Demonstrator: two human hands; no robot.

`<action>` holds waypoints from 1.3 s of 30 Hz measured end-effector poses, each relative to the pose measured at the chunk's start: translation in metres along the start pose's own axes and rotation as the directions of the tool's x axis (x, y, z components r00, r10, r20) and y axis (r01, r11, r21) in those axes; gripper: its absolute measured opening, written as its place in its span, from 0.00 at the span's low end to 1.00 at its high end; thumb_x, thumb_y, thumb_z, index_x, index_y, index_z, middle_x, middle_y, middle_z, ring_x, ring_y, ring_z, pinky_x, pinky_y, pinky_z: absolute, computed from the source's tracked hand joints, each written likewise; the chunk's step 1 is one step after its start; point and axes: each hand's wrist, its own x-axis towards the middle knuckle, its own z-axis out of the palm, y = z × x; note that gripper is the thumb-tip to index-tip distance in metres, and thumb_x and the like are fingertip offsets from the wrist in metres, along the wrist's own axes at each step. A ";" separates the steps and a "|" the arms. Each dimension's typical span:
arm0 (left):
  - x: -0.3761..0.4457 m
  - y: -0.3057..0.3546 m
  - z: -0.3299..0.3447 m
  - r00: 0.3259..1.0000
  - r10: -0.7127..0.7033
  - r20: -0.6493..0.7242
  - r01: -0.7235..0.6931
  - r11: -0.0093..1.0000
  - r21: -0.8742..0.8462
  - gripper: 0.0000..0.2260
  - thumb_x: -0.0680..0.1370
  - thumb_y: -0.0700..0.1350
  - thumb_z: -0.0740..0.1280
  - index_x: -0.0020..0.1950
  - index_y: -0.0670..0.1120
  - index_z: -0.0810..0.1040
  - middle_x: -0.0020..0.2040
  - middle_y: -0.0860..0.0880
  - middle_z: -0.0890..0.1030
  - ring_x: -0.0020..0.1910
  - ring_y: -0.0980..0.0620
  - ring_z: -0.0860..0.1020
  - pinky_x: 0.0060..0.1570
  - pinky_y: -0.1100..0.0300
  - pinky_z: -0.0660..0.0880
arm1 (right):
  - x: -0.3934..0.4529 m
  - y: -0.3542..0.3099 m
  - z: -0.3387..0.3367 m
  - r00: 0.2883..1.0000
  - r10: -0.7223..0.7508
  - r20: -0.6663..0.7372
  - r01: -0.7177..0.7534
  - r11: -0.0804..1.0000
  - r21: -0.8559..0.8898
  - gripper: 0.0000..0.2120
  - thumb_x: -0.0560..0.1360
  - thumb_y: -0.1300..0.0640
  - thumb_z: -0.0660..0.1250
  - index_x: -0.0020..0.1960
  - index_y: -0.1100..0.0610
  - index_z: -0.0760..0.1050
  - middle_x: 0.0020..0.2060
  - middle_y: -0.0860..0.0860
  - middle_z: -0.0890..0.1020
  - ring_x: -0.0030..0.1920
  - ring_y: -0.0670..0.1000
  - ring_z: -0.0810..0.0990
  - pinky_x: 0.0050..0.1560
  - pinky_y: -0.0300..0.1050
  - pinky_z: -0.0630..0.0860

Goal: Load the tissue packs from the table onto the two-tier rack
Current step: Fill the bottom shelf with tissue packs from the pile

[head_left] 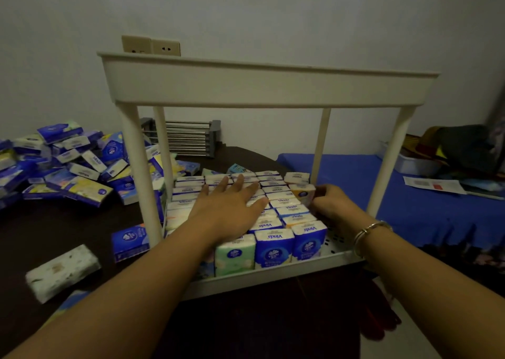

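- Far left, heaped on the dark counter (54, 222): loose pile (62, 162) of blue, white and yellow tissue packs, several spilling toward the rack's left legs.
- Near left edge of the counter: white pack (62, 272) lying flat on its own, a blue pack (130, 241) propped just beside the rack's front left leg.
- Centre: cream two-tier rack (267, 88) standing on the counter, top tier seen only from below its rim, contents not visible.
- Lower tier (273, 276): upright packs (274, 246) set in tight rows, filling most of the tray; strip along the right side bare, slotted floor showing.
- Left hand (232, 208): reaching in under the top tier, palm down, fingers straight and spread, resting flat on the tops of the middle rows.
- Right hand (333, 208): fingers curled round an orange-and-white pack (302, 193) at the right end of the rows, far half of the tray; bangle (369, 231) on the wrist.
- Behind the rack, against the wall (273, 17): metal-barred stand (185, 137), double socket (151, 46) above the rack's left corner.
- Right: bed with blue sheet (410, 203), papers (434, 185) and a heap of dark clothes (461, 148) at its far end.
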 end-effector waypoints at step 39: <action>-0.002 -0.001 0.001 1.000 0.012 -0.007 -0.012 1.000 -0.017 0.27 0.79 0.65 0.42 0.77 0.60 0.44 0.78 0.53 0.42 0.77 0.49 0.42 0.74 0.42 0.42 | -0.002 -0.014 0.010 0.986 -0.082 0.143 0.099 0.988 -0.121 0.13 0.79 0.50 0.60 0.57 0.58 0.72 0.47 0.55 0.78 0.40 0.50 0.76 0.41 0.43 0.73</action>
